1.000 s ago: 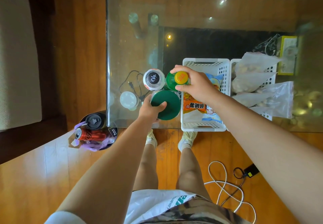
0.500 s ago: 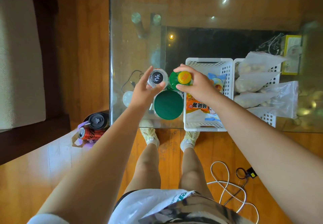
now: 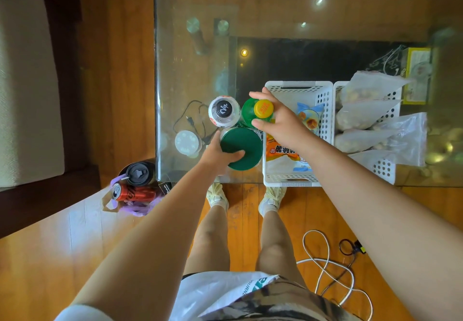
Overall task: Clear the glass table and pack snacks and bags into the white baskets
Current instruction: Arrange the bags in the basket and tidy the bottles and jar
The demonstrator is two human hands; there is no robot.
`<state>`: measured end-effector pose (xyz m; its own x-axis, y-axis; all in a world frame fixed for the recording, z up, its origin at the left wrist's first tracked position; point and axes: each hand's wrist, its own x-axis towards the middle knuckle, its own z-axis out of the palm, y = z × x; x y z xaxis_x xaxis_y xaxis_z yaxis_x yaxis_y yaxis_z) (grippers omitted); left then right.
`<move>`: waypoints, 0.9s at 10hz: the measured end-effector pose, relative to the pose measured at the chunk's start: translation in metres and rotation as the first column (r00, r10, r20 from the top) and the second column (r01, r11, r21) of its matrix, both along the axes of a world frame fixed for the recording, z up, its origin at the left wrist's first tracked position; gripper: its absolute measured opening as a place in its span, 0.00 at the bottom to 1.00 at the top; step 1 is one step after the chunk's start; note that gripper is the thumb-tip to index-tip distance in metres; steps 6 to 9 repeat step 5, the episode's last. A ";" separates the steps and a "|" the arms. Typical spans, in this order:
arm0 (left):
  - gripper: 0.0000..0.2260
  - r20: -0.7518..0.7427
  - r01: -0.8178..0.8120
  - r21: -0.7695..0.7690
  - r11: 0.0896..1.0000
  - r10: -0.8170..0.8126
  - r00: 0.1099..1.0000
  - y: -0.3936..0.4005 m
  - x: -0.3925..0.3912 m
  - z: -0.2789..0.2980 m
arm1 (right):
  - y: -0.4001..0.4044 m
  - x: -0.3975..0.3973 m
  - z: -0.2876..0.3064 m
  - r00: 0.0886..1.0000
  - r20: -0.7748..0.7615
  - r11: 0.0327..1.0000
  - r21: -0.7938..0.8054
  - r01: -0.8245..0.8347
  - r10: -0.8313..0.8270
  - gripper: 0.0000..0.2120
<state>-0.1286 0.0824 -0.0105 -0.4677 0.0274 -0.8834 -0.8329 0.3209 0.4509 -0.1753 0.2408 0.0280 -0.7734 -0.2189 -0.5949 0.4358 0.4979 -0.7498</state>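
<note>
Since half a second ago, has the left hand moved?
Yes. The left hand came back toward the table's near edge, off the black-capped bottle onto the green lid.

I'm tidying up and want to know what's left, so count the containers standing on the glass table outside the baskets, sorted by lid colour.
Black lid: 1, the clear bottle
Yellow lid: 1, the green bottle under the right hand
Green lid: 1, the round tub under the left hand
White lid: 1, the small jar
Total: 4
</note>
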 end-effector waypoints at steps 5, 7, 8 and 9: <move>0.29 -0.036 -0.271 -0.211 0.939 0.269 0.962 0.008 0.029 0.022 | 0.075 0.080 0.051 0.980 0.077 0.981 -0.037 0.189 -0.186 0.14; 0.29 -0.036 -0.271 -0.211 0.939 0.269 0.962 0.008 0.029 0.022 | 0.075 0.080 0.051 0.980 0.077 0.981 -0.037 0.189 -0.186 0.14; 0.29 -0.036 -0.271 -0.211 0.939 0.269 0.962 0.008 0.029 0.022 | 0.075 0.080 0.051 0.980 0.077 0.981 -0.037 0.189 -0.186 0.14; 0.29 -0.036 -0.271 -0.211 0.939 0.269 0.962 0.008 0.029 0.022 | 0.075 0.080 0.051 0.980 0.077 0.981 -0.037 0.189 -0.186 0.14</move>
